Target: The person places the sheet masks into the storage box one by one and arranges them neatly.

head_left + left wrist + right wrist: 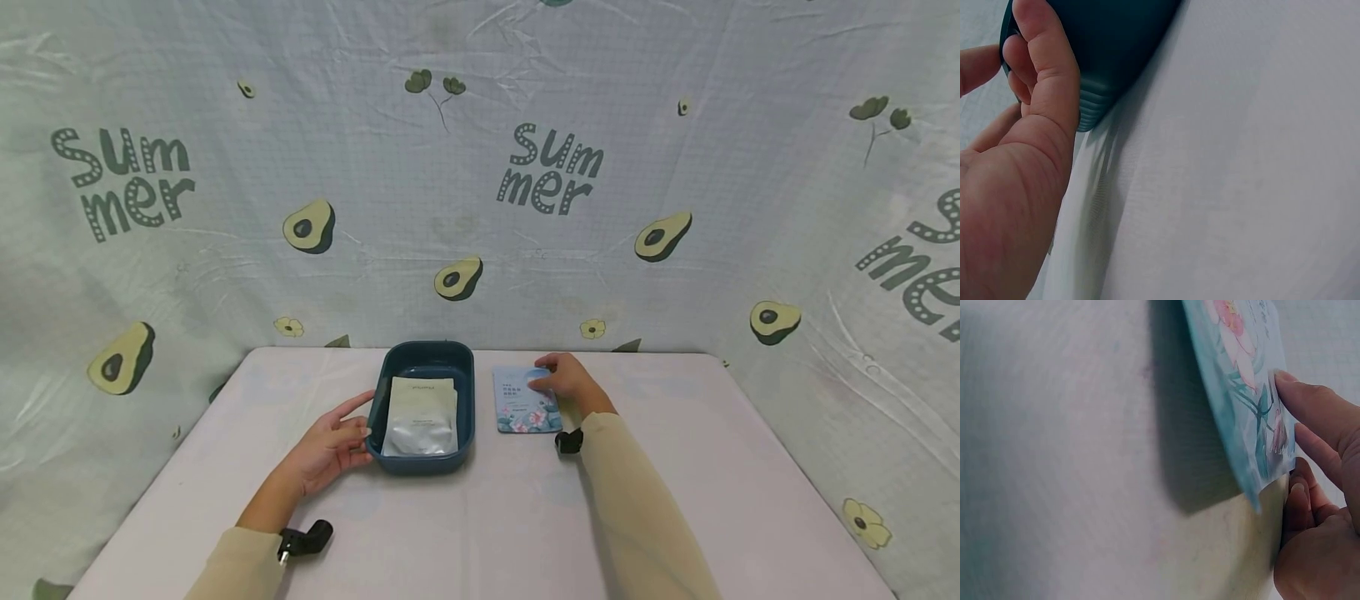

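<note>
My left hand (330,450) holds the left rim of a dark blue plastic bin (427,467), its fingertips at the rim and upper wall. The same bin's ribbed outer wall (1094,100) shows in the left wrist view. Inside lie flat cream and silver sachets (422,417), one overlapping another. To the right of the bin, my right hand (573,383) pinches the right edge of a light blue flat packet (525,400) printed with pink flowers. In the right wrist view the thumb (1310,403) presses its printed face, other fingers are behind it, and a shadow falls beneath.
A pale cloth covers the table (465,542). Directly behind the bin, a curtain (375,167) with avocado prints and lettering hangs at the table's back edge and continues along both sides. A black wrist camera (307,540) is on the left wrist, another (568,442) on the right.
</note>
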`<action>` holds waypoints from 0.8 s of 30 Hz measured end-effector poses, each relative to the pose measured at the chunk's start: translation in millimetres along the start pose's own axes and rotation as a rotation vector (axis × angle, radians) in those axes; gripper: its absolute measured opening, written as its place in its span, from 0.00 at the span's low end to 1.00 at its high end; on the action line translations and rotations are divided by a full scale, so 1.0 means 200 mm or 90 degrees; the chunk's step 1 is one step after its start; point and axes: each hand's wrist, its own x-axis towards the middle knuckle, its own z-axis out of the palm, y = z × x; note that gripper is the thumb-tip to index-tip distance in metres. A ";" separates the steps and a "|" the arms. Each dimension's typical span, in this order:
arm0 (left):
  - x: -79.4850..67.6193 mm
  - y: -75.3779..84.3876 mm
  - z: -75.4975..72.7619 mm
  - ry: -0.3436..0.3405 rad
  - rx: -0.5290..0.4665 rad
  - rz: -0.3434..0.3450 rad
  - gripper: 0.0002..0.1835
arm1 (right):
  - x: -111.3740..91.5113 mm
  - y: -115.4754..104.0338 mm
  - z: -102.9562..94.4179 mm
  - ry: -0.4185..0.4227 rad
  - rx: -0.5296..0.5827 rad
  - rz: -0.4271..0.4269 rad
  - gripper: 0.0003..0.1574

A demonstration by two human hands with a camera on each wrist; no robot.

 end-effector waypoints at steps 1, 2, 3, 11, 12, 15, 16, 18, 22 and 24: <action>0.00 0.00 0.00 0.000 0.001 0.001 0.40 | 0.00 0.00 0.00 0.001 0.000 0.001 0.32; 0.00 0.00 0.00 0.000 0.001 0.001 0.40 | 0.00 0.00 0.00 0.002 -0.001 0.001 0.32; 0.00 0.00 0.00 0.000 0.001 0.002 0.40 | 0.00 0.00 0.00 0.003 0.000 0.002 0.32; 0.00 0.00 0.00 -0.004 -0.005 0.001 0.40 | 0.02 0.01 0.00 0.004 -0.007 0.003 0.32; 0.00 0.00 0.00 -0.004 -0.005 0.001 0.40 | 0.02 0.01 0.00 0.004 -0.009 0.002 0.32; 0.00 0.00 0.00 -0.005 -0.006 0.003 0.40 | 0.03 0.01 0.00 0.005 -0.013 -0.003 0.32; 0.00 0.00 0.00 -0.005 -0.007 0.003 0.40 | 0.03 0.01 0.00 0.004 -0.012 -0.003 0.32; 0.00 0.00 0.00 -0.005 -0.008 0.003 0.40 | 0.02 0.01 0.00 0.003 -0.010 -0.004 0.31; 0.00 0.00 0.00 -0.005 -0.009 0.004 0.39 | 0.02 0.01 0.00 0.000 -0.006 -0.002 0.31; 0.00 0.00 0.00 -0.004 -0.008 0.003 0.40 | 0.02 0.01 0.00 0.000 -0.006 -0.001 0.31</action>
